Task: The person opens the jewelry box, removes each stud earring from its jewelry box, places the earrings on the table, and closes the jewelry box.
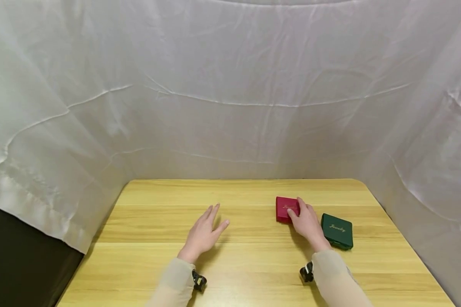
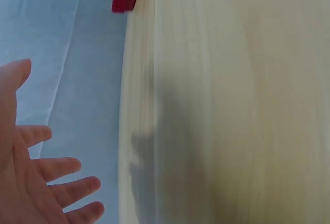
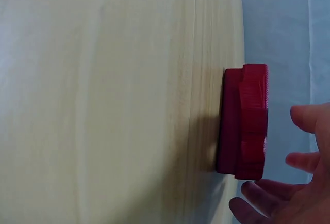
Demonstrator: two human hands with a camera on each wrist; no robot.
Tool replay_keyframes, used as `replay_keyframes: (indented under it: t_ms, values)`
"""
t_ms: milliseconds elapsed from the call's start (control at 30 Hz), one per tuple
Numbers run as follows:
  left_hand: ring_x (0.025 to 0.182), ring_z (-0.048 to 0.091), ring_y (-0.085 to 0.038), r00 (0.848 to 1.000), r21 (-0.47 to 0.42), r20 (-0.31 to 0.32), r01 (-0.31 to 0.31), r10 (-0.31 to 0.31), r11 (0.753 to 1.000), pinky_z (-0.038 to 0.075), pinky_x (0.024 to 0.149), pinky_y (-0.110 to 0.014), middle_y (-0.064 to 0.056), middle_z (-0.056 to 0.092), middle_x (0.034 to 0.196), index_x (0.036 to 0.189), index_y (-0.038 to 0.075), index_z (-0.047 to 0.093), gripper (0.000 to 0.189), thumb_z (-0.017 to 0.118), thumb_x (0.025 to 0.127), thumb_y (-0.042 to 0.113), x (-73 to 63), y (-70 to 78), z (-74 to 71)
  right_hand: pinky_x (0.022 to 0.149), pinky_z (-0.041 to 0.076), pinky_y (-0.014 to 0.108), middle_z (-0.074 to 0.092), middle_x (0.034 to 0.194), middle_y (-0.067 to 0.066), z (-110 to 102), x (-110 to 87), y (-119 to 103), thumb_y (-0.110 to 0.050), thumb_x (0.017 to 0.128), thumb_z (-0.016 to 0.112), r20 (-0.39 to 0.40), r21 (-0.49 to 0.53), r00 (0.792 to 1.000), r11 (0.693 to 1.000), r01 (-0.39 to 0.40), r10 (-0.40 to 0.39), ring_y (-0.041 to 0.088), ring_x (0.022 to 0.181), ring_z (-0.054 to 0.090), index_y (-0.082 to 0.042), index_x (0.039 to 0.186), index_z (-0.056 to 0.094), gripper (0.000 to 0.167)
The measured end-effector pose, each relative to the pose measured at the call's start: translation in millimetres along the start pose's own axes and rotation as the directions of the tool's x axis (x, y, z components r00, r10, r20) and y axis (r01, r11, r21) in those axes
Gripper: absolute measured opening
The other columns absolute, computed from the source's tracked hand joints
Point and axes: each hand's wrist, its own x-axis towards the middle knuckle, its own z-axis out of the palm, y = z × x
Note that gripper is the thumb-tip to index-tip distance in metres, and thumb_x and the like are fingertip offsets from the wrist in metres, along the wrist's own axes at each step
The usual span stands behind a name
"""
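Observation:
A red jewelry box [image 1: 285, 208] with gold lettering lies on the wooden table, right of the middle. My right hand [image 1: 305, 220] is over its right side, thumb and fingers spread apart. In the right wrist view, the fingers [image 3: 263, 195] are beside the closed red box [image 3: 251, 123], with a gap between thumb and box. To the right of that wrist lies a dark green jewelry box [image 1: 336, 231], also closed. My left hand [image 1: 202, 234] hovers above the table left of the middle, its fingers extended and holding nothing, as the left wrist view confirms.
The light wooden table [image 1: 146, 264] has rounded far corners. Pale grey fabric [image 1: 230, 128] hangs behind it and along both sides. A black surface [image 1: 19, 260] shows at the lower left.

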Motion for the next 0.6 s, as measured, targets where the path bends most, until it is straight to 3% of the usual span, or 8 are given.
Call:
replay_keyframes:
  t_ms: [267,467,600]
  values:
    - [0.139,0.032,-0.04,0.999,-0.115,0.034,-0.019,0.023,0.993,0.029,0.108,-0.061,-0.018,0.031,0.155,0.156,0.015,0.028,0.071,0.041,0.099,0.057,7.5,21.3,18.4,0.106,0.033,0.061,0.037,0.142,0.038,1.8,5.8,7.7,-0.021,0.101,0.048,0.009,0.021,1.0,1.0,-0.016,0.016,0.051,0.129,0.038,0.008,0.15,0.025,0.061]
    - [0.141,0.03,-0.033,0.996,-0.191,0.077,-0.025,0.04,0.981,0.027,0.112,-0.055,-0.01,0.032,0.156,0.156,0.017,0.027,0.067,0.044,0.101,0.051,13.5,34.3,31.8,0.107,0.032,0.06,0.035,0.145,0.036,4.8,6.2,10.8,-0.018,0.1,0.049,0.022,0.025,0.999,0.999,-0.028,0.028,0.051,0.131,0.037,0.008,0.149,0.029,0.059]
    - [0.136,0.039,-0.03,0.994,-0.251,0.092,-0.033,0.057,0.967,0.03,0.111,-0.052,-0.009,0.034,0.155,0.155,0.015,0.029,0.066,0.047,0.101,0.048,17.4,42.6,39.9,0.107,0.032,0.06,0.036,0.144,0.036,5.8,5.7,10.4,-0.018,0.1,0.05,0.025,0.028,0.999,0.999,-0.029,0.028,0.052,0.13,0.037,0.007,0.148,0.032,0.058]
